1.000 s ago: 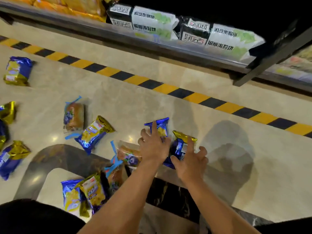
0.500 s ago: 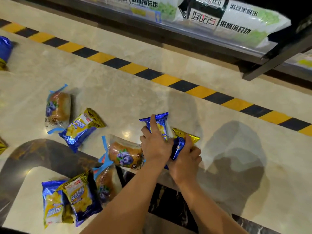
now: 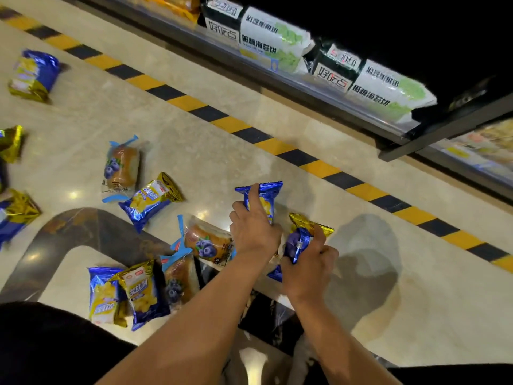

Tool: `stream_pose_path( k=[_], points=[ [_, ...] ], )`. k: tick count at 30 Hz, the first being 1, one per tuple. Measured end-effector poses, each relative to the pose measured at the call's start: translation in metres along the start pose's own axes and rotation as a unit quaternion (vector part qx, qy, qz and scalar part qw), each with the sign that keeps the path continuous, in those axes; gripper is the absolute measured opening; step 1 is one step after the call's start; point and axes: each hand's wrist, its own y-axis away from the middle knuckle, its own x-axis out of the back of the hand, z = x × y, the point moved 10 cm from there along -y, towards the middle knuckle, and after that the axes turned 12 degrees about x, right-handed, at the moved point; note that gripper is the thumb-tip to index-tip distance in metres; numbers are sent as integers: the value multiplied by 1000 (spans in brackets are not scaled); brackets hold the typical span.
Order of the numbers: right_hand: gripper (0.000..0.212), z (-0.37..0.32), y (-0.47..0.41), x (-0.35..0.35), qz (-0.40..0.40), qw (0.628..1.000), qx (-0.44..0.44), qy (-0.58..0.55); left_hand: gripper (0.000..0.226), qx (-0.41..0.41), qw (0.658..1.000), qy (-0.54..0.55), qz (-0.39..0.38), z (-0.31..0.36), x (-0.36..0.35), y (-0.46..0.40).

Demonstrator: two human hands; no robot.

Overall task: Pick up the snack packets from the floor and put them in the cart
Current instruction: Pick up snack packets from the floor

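Observation:
My left hand [image 3: 254,232] grips a blue and yellow snack packet [image 3: 263,197] that stands up past its fingers. Beside it, my right hand [image 3: 311,263] grips a blue packet with a gold end [image 3: 301,237]. Both are just above the floor. Several more packets lie on the floor to the left: a blueberry bread packet [image 3: 206,244] touching my left wrist, a blue and gold packet [image 3: 150,200], another bread packet [image 3: 120,169], and a small pile [image 3: 133,294] near my left forearm. No cart is in view.
A yellow and black striped line [image 3: 277,147] crosses the pale floor. Behind it runs a low shop shelf [image 3: 319,87] with white and green packs. More blue and gold packets [image 3: 33,75] lie at the far left edge. My dark clothing fills the bottom left.
Both hands have closed round their packets and lifted them slightly off the floor. The camera has shifted, so the shelf and the floor packets sit differently in view.

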Motion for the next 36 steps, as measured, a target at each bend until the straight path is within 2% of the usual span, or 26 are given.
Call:
stream_pose_path(
  k=[4,8,12,14,19,23,27,32,36],
  points=[
    [93,-58,26,94,-3,999,29,-24,97,0,1000,5,8,21,86,65],
    [86,-143,65,199,-27,995,55,-75,94,15,1000,25,8,37,195,146],
    [83,-240,113,301,-24,992,90,-83,96,-3,994,110,0,55,315,236],
    [84,-289,139,342,-37,989,110,-96,97,-3,990,138,8,61,378,279],
    [74,-408,211,427,-78,971,175,-141,97,-5,990,127,56,61,513,377],
    [70,-474,262,465,-94,959,213,-159,93,12,980,173,99,38,593,430],
    [71,-522,303,484,-115,940,264,-184,95,14,967,212,141,10,643,473],
    [74,-555,340,491,-169,915,310,-193,90,47,942,252,215,-41,673,519],
    [76,-572,365,492,-217,884,379,-169,90,109,917,285,257,-82,672,558]
  ],
)
